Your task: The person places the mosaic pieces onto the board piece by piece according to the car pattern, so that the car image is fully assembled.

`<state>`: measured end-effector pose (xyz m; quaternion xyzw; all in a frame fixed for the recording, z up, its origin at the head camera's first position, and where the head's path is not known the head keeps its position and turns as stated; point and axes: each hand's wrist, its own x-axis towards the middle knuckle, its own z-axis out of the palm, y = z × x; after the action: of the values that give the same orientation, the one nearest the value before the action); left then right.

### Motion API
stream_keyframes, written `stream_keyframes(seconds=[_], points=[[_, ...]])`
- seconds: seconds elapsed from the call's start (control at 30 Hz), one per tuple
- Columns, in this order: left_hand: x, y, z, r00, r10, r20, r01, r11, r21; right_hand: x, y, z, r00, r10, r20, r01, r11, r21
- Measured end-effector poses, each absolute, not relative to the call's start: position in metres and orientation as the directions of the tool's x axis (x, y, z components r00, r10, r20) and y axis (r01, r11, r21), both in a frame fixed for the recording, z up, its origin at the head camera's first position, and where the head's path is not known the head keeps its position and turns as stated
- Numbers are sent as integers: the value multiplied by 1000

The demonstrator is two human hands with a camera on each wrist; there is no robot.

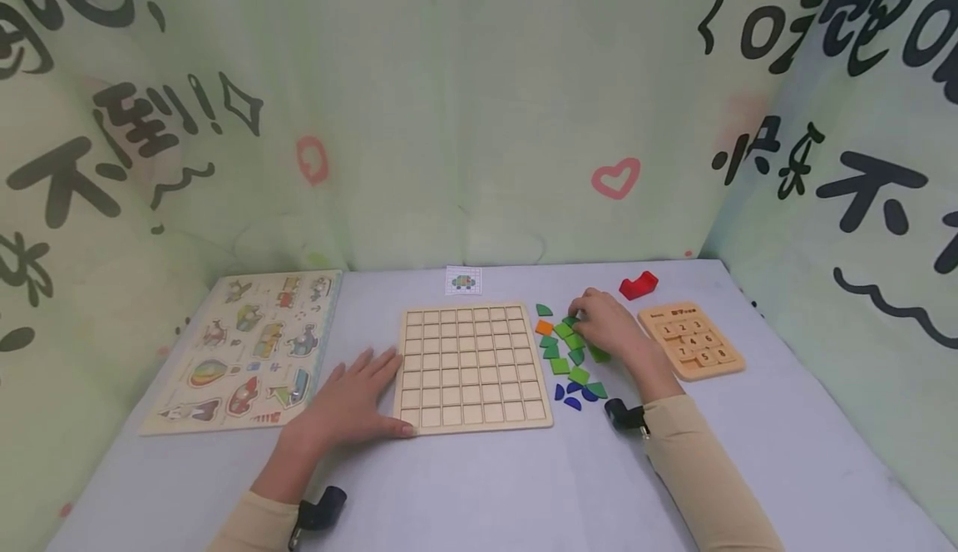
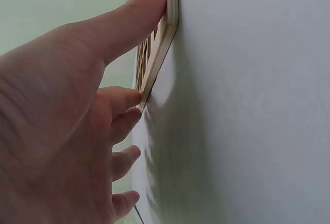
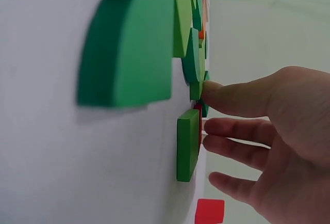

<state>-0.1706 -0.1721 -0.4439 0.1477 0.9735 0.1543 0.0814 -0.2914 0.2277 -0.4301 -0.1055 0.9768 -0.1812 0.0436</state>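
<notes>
A wooden grid board (image 1: pixel 473 369) lies flat on the table. My left hand (image 1: pixel 352 398) rests at its left side, fingers spread; the thumb (image 2: pixel 129 22) touches the near corner in the left wrist view. Right of the board is a loose group of small blocks: light green squares (image 1: pixel 560 366), dark green rounded ones (image 1: pixel 596 390), blue half-rounds (image 1: pixel 572 403) and an orange square (image 1: pixel 544 327). At the far end of this group my right hand (image 1: pixel 609 323) pinches a dark green block (image 1: pixel 571 319) between thumb and fingertips, partly hidden by the hand.
A small pattern card (image 1: pixel 463 280) with a coloured figure lies behind the board. Red blocks (image 1: pixel 639 285) sit at the back right, beside a wooden number puzzle (image 1: pixel 692 340). At the left lies a large picture puzzle board (image 1: pixel 247 352). Curtains (image 1: pixel 464 120) enclose the table.
</notes>
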Motion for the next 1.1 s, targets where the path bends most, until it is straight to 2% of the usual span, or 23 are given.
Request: stream_keyframes(seconds=[0.23, 0.47, 0.8, 1.1], points=[[-173, -170, -442, -942, 316, -113, 261, 902, 345, -295, 226, -430, -982, -186, -25, -160, 897, -413], [-175, -169, -442, -942, 317, -113, 260, 899, 354, -293, 217, -423, -978, -192, 78, -207, 885, -417], [-175, -171, -446, -935, 333, -118, 270, 889, 371, -285, 182, -412, -936, -305, 176, -352, 815, -460], [-177, -171, -445, -935, 335, -112, 275, 889, 366, -282, 150, -408, -905, -378, 197, -424, 747, -512]])
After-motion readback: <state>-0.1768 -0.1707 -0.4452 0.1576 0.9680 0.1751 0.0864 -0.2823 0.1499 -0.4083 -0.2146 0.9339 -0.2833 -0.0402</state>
